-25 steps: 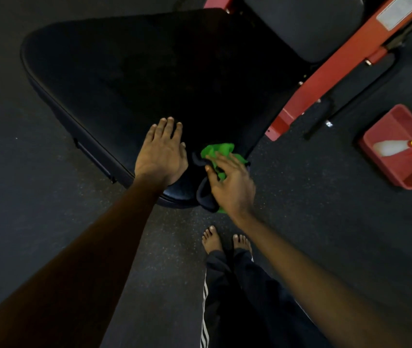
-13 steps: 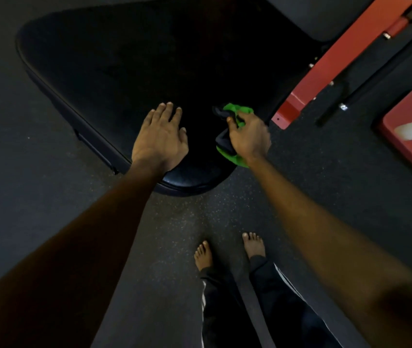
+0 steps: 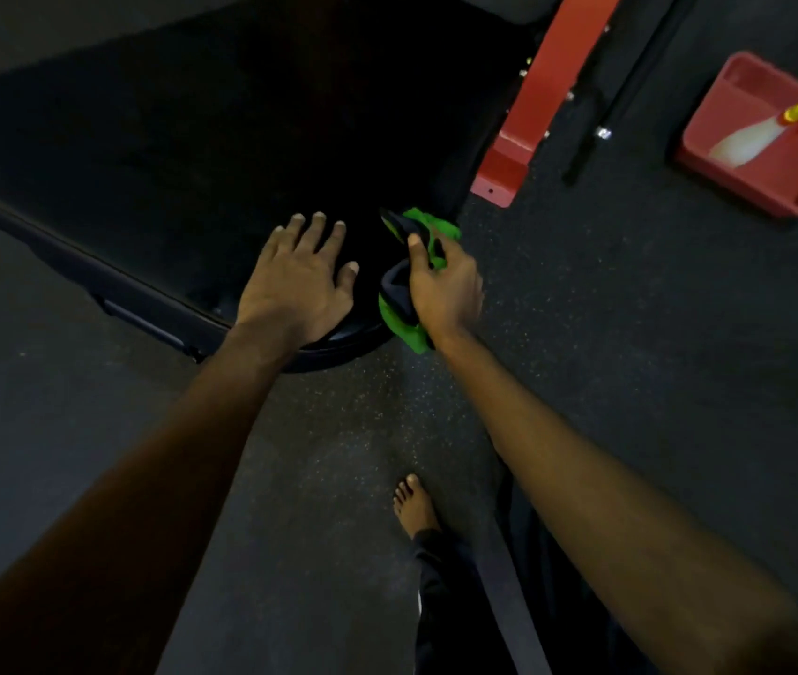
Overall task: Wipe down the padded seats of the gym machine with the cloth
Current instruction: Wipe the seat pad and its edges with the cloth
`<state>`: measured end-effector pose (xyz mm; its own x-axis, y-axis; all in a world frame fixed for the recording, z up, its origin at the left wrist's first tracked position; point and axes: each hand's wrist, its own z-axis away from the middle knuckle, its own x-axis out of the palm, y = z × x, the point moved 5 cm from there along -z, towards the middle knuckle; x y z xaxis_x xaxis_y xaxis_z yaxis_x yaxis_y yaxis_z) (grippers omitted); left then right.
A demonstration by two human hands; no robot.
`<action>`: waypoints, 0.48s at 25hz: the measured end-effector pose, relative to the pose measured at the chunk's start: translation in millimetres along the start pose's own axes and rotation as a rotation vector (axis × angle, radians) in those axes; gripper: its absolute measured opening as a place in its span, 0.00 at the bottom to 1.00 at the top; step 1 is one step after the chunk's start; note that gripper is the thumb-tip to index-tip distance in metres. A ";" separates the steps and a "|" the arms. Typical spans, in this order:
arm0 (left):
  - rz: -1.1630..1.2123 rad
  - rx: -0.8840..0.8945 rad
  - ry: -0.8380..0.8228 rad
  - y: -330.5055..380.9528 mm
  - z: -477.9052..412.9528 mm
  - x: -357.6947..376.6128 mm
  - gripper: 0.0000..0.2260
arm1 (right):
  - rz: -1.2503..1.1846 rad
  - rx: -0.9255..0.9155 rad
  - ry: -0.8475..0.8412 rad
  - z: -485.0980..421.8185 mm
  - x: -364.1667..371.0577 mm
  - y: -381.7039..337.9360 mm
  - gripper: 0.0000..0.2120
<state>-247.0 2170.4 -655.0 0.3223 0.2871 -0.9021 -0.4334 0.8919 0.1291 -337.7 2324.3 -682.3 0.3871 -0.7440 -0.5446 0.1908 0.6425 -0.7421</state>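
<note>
Cloth (image 3: 428, 227) farther right; bottle (image 3: 747, 139) in tub (image 3: 752, 187)

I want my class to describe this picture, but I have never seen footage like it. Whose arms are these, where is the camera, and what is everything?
The camera is worn on a person's head and looks down, so the two arms are the wearer's own. The big black shape is the padded seat of a gym machine. The red bar beside it is part of the machine's frame. The left hand rests flat on the seat's near corner, fingers straight. The right hand grips a green and dark cloth at the seat's edge. On the dark speckled floor to the right stands a red tub with a white spray bottle lying in it. Lower down, one bare foot of the person shows.
</note>
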 end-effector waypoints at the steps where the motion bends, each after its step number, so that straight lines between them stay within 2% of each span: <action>1: -0.007 0.003 0.007 0.6 0.5 0.3 0.28 | -0.009 0.013 0.000 -9.9 1.7 2.2 0.20; 6: -0.008 -0.004 -0.007 -0.8 -2.3 -1.6 0.27 | -0.120 0.098 -0.016 -27.0 4.1 13.9 0.22; 9: -0.003 -0.002 -0.023 -2.6 -3.7 -2.5 0.27 | -0.213 0.109 -0.002 28.5 2.5 13.6 0.22; 12: -0.005 0.007 -0.023 -3.1 -2.3 -1.6 0.27 | -0.278 0.035 -0.064 84.5 4.6 7.1 0.23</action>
<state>-248.2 2166.3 -654.9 0.3436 0.2901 -0.8932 -0.4261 0.8957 0.1270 -258.3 2341.0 -657.1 0.3717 -0.8801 -0.2953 0.3279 0.4220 -0.8452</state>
